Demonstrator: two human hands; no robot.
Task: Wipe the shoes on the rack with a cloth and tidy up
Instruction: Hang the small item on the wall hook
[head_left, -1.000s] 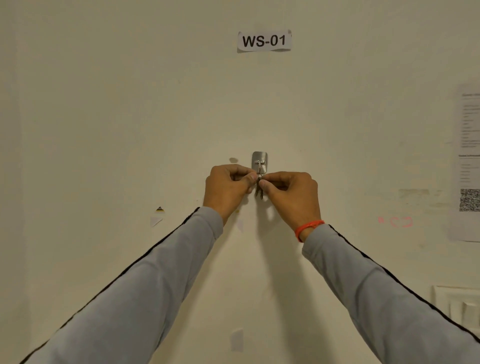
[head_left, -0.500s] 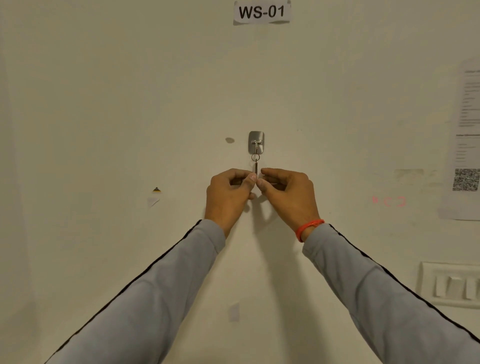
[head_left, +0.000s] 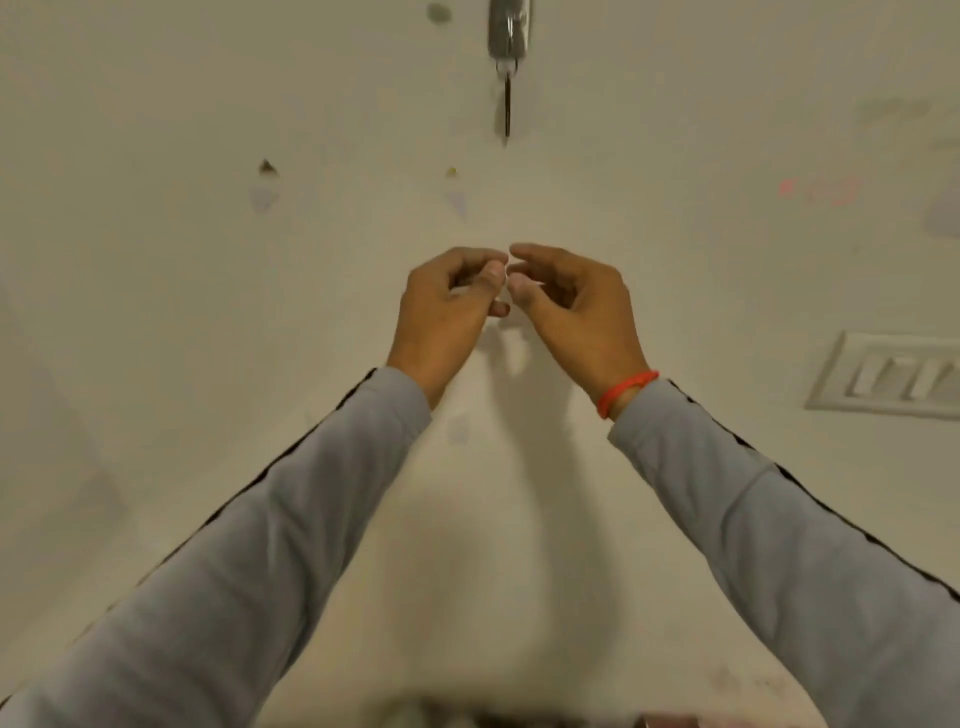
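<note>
A metal wall hook (head_left: 509, 28) sits at the top of the head view with a key (head_left: 507, 106) hanging from it on a small ring. My left hand (head_left: 447, 312) and my right hand (head_left: 574, 306) are well below the key, side by side in front of the cream wall (head_left: 208, 312), fingers loosely curled and apart, nothing in them. A red band (head_left: 626, 392) circles my right wrist. No shoes, rack or cloth are clearly in view; the frame is blurred.
A white switch panel (head_left: 893, 374) is on the wall at the right. Small marks and tape scraps (head_left: 265, 182) dot the wall. Blurred dark shapes (head_left: 519, 717) show at the bottom edge.
Both hands let go of the key, which now hangs from the hook, and dropped lower. The view tilted down, so the hook moved up to the top edge.
</note>
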